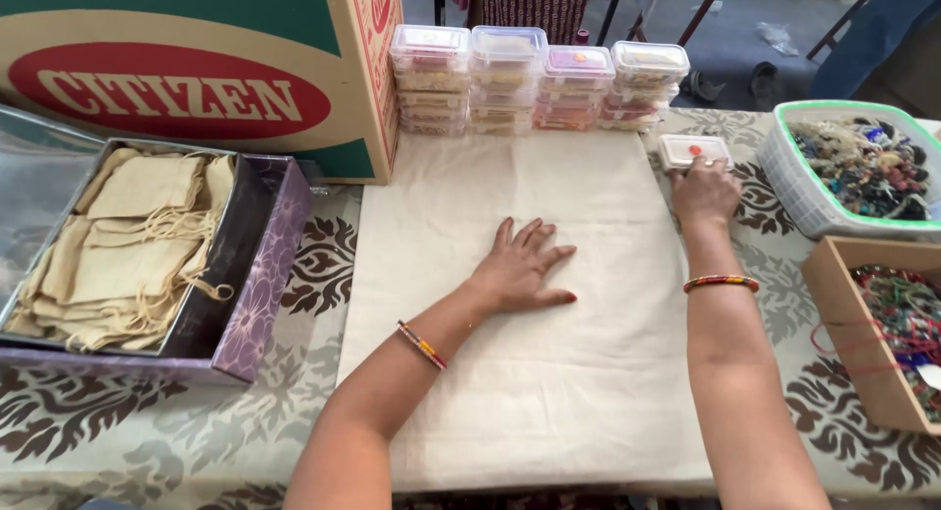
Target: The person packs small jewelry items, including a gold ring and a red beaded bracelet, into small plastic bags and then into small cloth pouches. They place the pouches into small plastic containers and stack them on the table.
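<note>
So far: right hand [704, 190] grasping small plastic box [692, 149] at cream cloth's [549, 392] far right corner; left hand [520, 270] flat, fingers spread, at cloth centre. Cloth otherwise bare; filled boxes [537, 77] stacked at far edge.

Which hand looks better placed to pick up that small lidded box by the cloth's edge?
Right. The right hand already touches the small clear box, while the left hand lies flat mid-cloth, farther away.
</note>
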